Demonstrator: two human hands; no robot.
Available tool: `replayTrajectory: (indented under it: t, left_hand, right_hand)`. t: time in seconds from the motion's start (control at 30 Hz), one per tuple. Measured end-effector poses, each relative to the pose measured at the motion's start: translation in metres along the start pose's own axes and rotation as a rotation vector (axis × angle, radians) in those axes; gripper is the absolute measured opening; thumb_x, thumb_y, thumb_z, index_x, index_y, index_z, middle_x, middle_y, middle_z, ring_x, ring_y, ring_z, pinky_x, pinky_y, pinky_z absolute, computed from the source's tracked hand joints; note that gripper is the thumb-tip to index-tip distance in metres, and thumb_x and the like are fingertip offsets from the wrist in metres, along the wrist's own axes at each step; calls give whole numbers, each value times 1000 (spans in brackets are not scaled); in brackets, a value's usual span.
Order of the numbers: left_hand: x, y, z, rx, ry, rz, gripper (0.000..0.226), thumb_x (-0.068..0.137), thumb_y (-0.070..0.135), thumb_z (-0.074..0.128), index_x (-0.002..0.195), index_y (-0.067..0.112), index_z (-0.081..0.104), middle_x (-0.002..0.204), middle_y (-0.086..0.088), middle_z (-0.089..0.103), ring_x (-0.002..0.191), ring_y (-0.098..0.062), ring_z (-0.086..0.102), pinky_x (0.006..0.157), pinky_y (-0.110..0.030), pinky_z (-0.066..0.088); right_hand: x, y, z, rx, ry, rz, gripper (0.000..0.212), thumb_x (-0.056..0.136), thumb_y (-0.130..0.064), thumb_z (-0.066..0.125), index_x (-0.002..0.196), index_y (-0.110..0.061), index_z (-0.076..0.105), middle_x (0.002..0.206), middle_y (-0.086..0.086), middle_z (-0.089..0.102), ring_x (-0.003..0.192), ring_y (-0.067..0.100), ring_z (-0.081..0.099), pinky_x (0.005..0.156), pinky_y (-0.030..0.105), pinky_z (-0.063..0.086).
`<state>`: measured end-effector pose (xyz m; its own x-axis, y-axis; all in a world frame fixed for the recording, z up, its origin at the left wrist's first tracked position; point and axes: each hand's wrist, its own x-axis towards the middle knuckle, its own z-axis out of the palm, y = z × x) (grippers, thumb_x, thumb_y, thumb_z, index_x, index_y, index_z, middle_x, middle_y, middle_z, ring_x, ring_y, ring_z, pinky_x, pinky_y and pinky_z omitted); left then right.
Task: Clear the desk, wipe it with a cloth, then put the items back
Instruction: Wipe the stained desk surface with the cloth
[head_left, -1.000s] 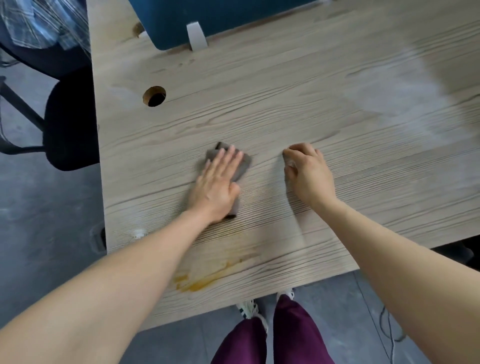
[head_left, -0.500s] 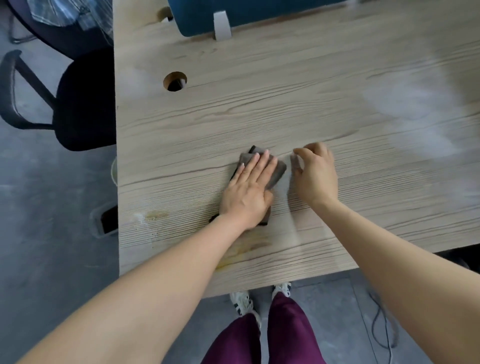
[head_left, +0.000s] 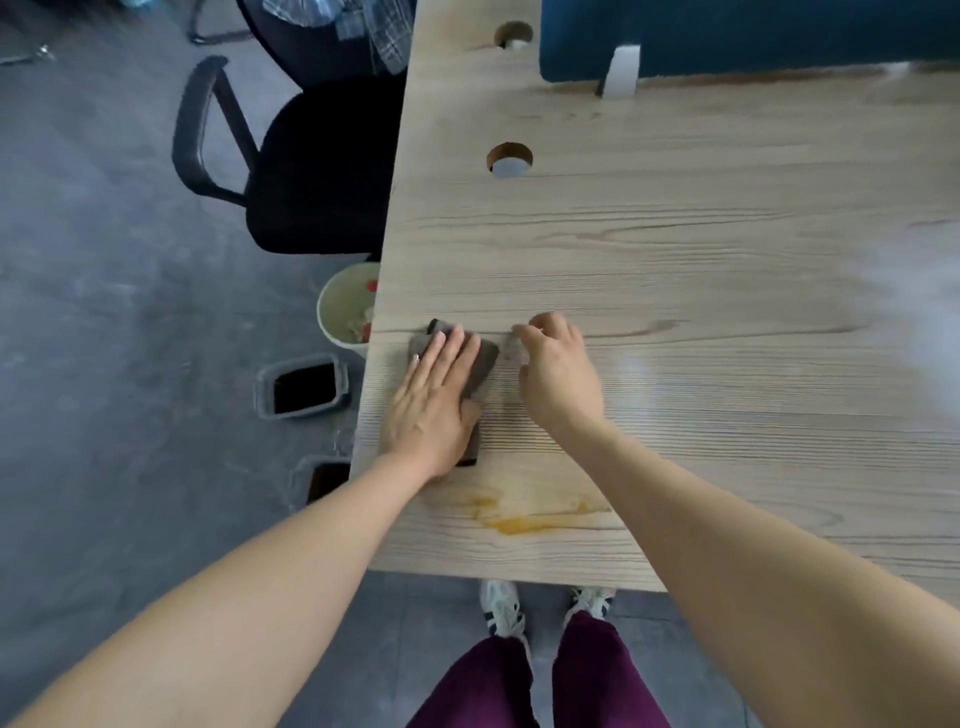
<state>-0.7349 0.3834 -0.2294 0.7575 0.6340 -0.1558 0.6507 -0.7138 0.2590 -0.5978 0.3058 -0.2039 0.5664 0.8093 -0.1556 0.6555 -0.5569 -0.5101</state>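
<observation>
Head view: wiping step; left hand (head_left: 434, 402) presses flat on the grey cloth (head_left: 480, 364), right hand (head_left: 558, 376) loosely curled, empty, beside. Next, probably the yellow stain (head_left: 519, 519) nearer the wrists.

The counter (head_left: 727, 291) is bare and wide to the right and ahead, so a hand could slide there. At the far edge a blue divider (head_left: 753, 36) blocks the way. Two round holes (head_left: 510, 161) sit near the left edge.
</observation>
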Motion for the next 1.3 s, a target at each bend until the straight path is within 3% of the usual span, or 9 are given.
replayTrajectory:
  t: [0.17,0.43,0.67,0.83,1.07,1.3]
  left_hand:
    - [41,-44,-12,-11,52,-161,63,97,27,33,151,21,2,158,4,-9,145,-11,-12,119,-35,-4]
    - [-15,-35,-5,-57,42,-150,65,97,27,31,151,20,-5,157,3,-16,143,-12,-18,118,-34,-8]
    - [-6,-45,-8,-34,1,-107,66,97,29,33,151,19,-3,157,3,-15,143,-12,-20,116,-32,-10]
    - [26,-51,-13,-53,16,-161,65,98,30,32,151,17,-3,158,-1,-15,144,-16,-17,118,-37,-7]
    - [-39,-44,-2,-55,-26,-89,68,96,26,35,150,19,-6,157,2,-17,142,-13,-21,118,-35,-7]
    - [14,-53,-11,-11,24,-120,65,96,28,32,151,16,-2,158,-1,-11,144,-15,-15,118,-34,-7]
  right_hand:
    - [5,-5,11,-61,-32,-10,47,88,1,44,131,-16,51,136,-1,40,122,26,33,78,31,41]
    - [8,-7,12,-136,-31,-41,49,85,3,47,131,-15,52,135,0,43,115,31,39,86,32,40]
    - [8,-7,16,-185,-11,-21,50,85,5,46,130,-16,52,135,-2,43,114,32,38,70,28,36]
    - [7,-4,15,-189,-11,-28,49,88,1,46,133,-17,50,137,-2,44,116,32,37,70,29,35]
    - [8,-4,15,-205,-33,-32,50,87,2,47,133,-16,50,138,-1,44,117,33,38,73,31,37]
    - [8,1,16,-192,-2,-56,46,90,1,46,132,-17,51,137,-4,44,116,32,37,65,30,36]
